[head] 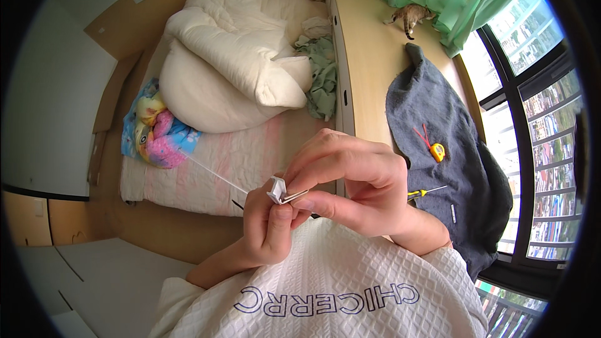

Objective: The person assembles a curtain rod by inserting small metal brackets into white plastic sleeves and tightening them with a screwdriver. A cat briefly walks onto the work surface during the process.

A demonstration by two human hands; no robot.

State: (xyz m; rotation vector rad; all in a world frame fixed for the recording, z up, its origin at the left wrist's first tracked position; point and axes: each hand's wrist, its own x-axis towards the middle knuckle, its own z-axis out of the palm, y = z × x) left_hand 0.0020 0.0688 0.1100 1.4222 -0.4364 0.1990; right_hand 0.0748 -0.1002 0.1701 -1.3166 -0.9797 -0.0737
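Note:
My left hand [268,227] pinches a small white channel-shaped piece [277,189] between thumb and fingers, in front of my chest. Close against it, my right hand [357,173] grips a thin, shiny metal piece [296,196] between thumb and forefinger, its inner end at the white piece. Whether the two are joined cannot be made out. A thin white strip or cord [216,172] runs from behind my left hand towards the bed; its link to the white piece is hidden. A dark pointed tip [237,204] shows beside my left hand.
To the right, a dark grey cloth [441,112] on the wooden window ledge [364,56] carries a yellow tape measure [437,152], a yellow-handled screwdriver [418,194] and a small white stick [453,213]. A cat [411,16] stands farther back. A cream duvet [235,65] lies on the bed [220,150].

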